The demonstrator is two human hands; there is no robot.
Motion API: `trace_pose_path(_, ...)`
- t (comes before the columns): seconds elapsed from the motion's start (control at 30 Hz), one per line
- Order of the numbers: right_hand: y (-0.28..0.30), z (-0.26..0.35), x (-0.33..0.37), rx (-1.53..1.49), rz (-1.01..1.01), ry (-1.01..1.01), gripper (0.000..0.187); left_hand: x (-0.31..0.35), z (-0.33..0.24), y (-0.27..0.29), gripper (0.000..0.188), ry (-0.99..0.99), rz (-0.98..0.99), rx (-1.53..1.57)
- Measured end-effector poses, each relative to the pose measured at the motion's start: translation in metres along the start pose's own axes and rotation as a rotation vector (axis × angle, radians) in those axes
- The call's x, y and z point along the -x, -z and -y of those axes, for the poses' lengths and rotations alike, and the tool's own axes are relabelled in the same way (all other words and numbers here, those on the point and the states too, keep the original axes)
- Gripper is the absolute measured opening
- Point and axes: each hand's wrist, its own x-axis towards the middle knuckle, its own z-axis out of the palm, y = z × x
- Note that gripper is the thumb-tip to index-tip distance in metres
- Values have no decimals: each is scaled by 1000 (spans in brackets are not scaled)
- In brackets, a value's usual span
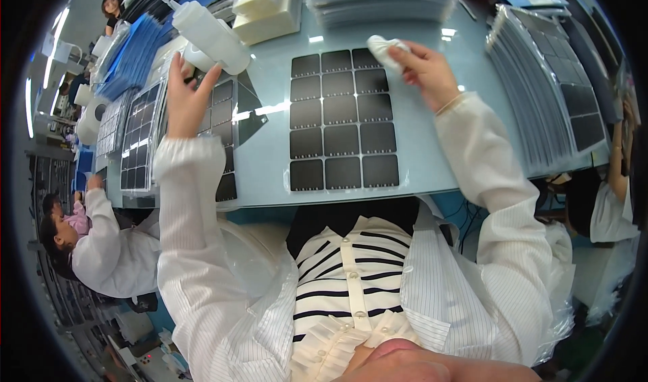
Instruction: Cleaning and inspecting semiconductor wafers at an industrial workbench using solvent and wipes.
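In front of me on the glass tabletop (270,173) lies a sheet of dark, glossy, round-cornered panels (339,110), set out in a grid. Over its far right corner, my right hand (428,75) is closed on a wadded white cloth (388,50) held between thumb and fingers. My left hand (187,98) is raised at the left with thumb and forefinger spread apart and nothing visible between them. Close behind it leans a translucent squeeze bottle (210,34) with a pointed nozzle. Under my left forearm a second dark panel sheet (223,129) is partly hidden.
A thick stack of panel sheets in clear sleeves (553,85) stands at the right. More sleeved stacks (381,1) and white boxes (270,11) line the far edge. Blue-edged piles (131,55) crowd the left, where a co-worker in a white sleeve (111,254) sits nearby.
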Motion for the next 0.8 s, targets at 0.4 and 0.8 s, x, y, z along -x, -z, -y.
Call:
trace_pose_path(0.4,-41,-9,11,-785,333,-403,24,-65,53,-76,70,-115,-315,136)
trace_pose_path(0.8,-29,-4,7,-833,285,-395,23,26,-80,-45,64,-373,126,-262)
